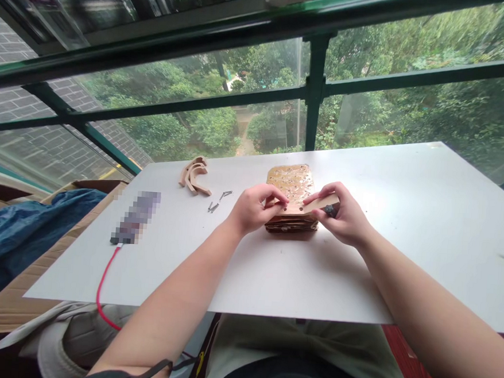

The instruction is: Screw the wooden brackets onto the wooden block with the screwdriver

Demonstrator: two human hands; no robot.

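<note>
A light wooden piece with dark round holes (pixel 294 208) lies along the near edge of a thick stack with a shiny brown top (pixel 290 180). My left hand (pixel 257 208) pinches the left end of the wooden piece, fingers closed. On the other side, my right hand (pixel 343 212) has its fingers wrapped round the piece's right end. A small dark object (pixel 330 210) shows between the right thumb and fingers; I cannot make out its kind. The ragged layers of the stack show below the wood.
Curved wooden pieces (pixel 195 176) lie at the back left of the white table (pixel 425 235), with several small metal screws (pixel 214 205) nearby. A blurred-out device (pixel 136 218) with a red cable (pixel 102 285) is further left. Beside the table stands a cardboard box (pixel 25 277); a green railing (pixel 315 90) runs behind.
</note>
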